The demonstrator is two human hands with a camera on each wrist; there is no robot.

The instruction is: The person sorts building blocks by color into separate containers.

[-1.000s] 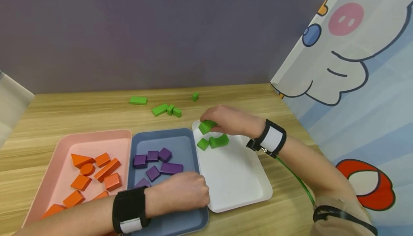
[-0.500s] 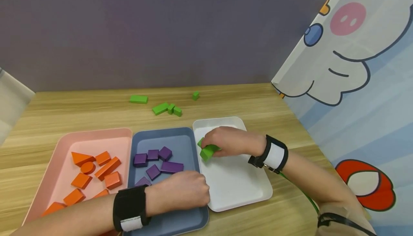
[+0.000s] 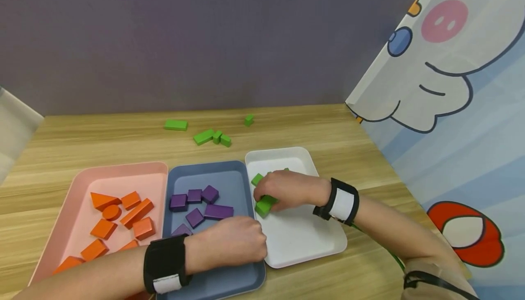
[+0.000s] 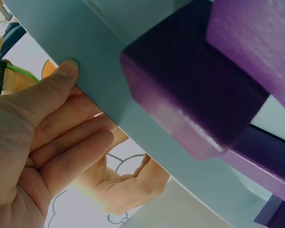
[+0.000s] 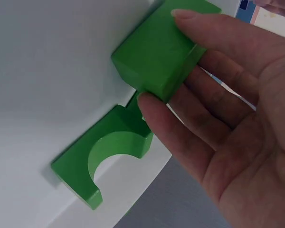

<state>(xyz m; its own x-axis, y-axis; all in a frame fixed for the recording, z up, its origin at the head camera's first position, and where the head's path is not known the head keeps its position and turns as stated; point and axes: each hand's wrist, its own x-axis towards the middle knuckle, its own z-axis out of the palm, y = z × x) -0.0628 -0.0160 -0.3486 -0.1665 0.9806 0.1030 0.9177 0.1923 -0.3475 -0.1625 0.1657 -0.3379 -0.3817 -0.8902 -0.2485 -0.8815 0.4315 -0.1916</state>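
Observation:
My right hand [image 3: 287,189] is over the white tray [image 3: 303,240], holding a green rectangular block [image 5: 156,52] between thumb and fingers, low by the tray floor. Beside that block, in the right wrist view, lies a green arch block [image 5: 85,166]. A small green block [image 3: 256,179] is at the tray's left side in the head view. My left hand [image 3: 229,240] pinches the rim of the blue tray [image 4: 99,61], thumb over the edge and fingers curled outside it. Several purple blocks [image 3: 218,212] lie in this blue tray.
A pink tray [image 3: 143,170] with several orange blocks [image 3: 103,230] adjoins the blue tray on the left. Behind the trays, loose green blocks [image 3: 176,125] lie on the wooden table [image 3: 102,140]. A grey wall [image 3: 205,40] closes the back; a printed curtain [image 3: 451,154] hangs right.
My right hand has moved from the white tray's far edge toward me and down into the tray, still holding the green block. The left hand has stayed in place.

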